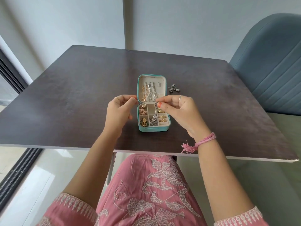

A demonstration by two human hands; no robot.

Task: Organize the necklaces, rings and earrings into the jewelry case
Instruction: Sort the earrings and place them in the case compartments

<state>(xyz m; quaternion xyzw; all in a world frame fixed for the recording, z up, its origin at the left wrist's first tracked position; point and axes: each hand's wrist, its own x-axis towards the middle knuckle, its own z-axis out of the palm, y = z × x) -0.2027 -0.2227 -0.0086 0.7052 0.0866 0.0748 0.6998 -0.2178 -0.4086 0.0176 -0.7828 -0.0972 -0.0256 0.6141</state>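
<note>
A small teal jewelry case lies open in the middle of the dark table. Gold and silver necklaces hang in its lid. Its lower tray holds gold earrings on the left and gold rings in the right slots. My right hand pinches a silver dangling earring that hangs over the tray's middle compartment. My left hand hovers at the case's left side, thumb and finger pinched together; whether it holds anything I cannot tell.
A pair of dark silver earrings lies on the table just right of the lid. A blue-grey padded chair stands at the far right corner. The near table edge runs just in front of my lap.
</note>
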